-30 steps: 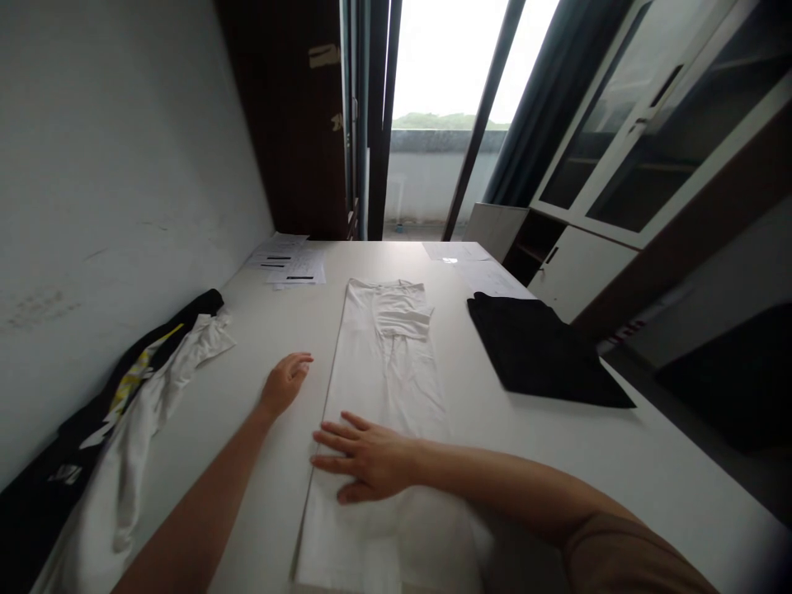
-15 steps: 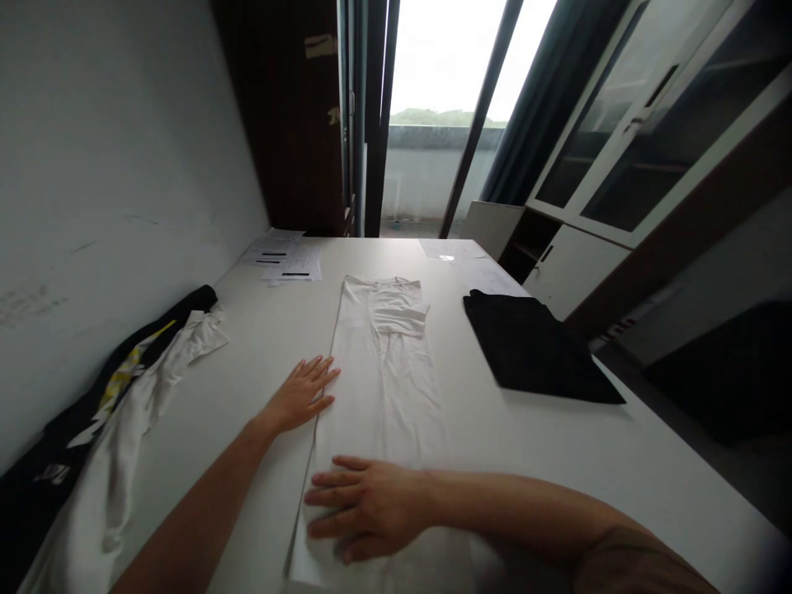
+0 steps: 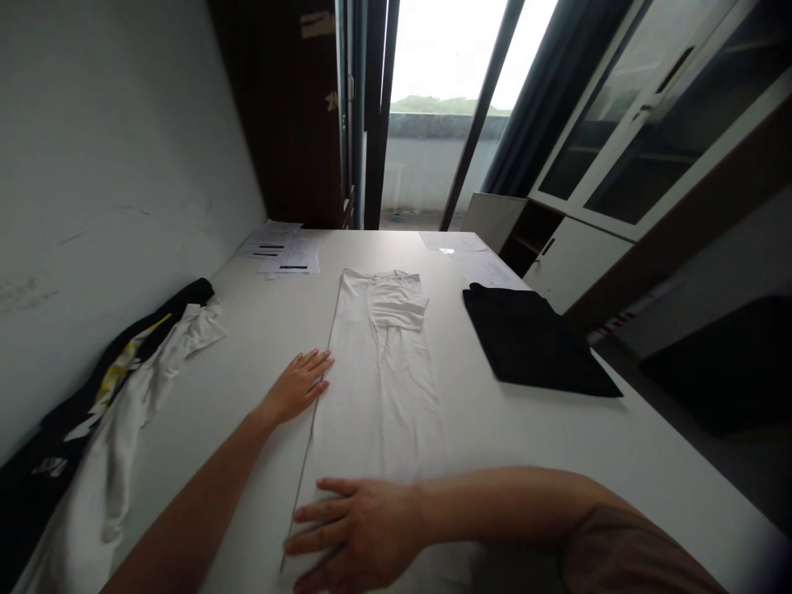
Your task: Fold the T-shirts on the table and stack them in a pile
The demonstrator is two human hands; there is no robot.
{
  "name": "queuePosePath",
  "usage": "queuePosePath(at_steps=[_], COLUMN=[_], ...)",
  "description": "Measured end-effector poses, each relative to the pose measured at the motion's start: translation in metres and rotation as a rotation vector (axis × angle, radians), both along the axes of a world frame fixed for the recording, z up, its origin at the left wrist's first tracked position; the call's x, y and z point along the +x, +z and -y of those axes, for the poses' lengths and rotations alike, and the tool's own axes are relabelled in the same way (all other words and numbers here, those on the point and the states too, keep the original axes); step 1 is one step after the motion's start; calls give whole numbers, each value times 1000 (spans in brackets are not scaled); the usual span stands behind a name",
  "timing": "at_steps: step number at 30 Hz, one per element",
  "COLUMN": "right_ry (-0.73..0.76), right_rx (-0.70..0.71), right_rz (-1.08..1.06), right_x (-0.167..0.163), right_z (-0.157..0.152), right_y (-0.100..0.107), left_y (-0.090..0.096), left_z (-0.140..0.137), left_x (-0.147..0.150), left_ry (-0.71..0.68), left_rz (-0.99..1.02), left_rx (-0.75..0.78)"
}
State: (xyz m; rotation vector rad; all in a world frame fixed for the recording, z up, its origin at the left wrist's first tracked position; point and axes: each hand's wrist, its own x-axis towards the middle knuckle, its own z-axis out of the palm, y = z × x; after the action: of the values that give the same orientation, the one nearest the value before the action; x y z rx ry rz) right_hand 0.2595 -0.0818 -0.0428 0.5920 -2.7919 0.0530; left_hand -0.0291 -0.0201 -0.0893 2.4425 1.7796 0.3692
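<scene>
In the head view, the white garment (image 3: 396,396) lies folded long on the table (image 3: 266,322), left of the black cloth (image 3: 535,338). The left hand (image 3: 298,386), open, touches its left edge; the right hand (image 3: 365,528) spreads over its near part. The 2 hands grip nothing.

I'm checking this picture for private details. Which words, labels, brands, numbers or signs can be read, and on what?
None can be read.
Far-left papers: print too small.
Far-right papers: marks too faint.
Dark clothing at left: pale mark, too blurred to identify.
White garment in the middle: none visible.
</scene>
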Motion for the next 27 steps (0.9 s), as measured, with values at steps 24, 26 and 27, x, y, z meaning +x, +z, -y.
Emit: queuePosePath(at_steps=[24,26,27], right_ry=[-460,-308,-225], right_rx=[-266,-245,-235], right_rz=[219,220,221], right_x=[-25,-23,-23], right_z=[-33,-24,-20], right_y=[1,-2,-3], left_y=[-1,-1,-1], left_z=[-5,-5,-5], left_x=[-4,-4,-4], left_ry=[65,67,66], left_rz=[123,122,124], left_rx=[51,52,51])
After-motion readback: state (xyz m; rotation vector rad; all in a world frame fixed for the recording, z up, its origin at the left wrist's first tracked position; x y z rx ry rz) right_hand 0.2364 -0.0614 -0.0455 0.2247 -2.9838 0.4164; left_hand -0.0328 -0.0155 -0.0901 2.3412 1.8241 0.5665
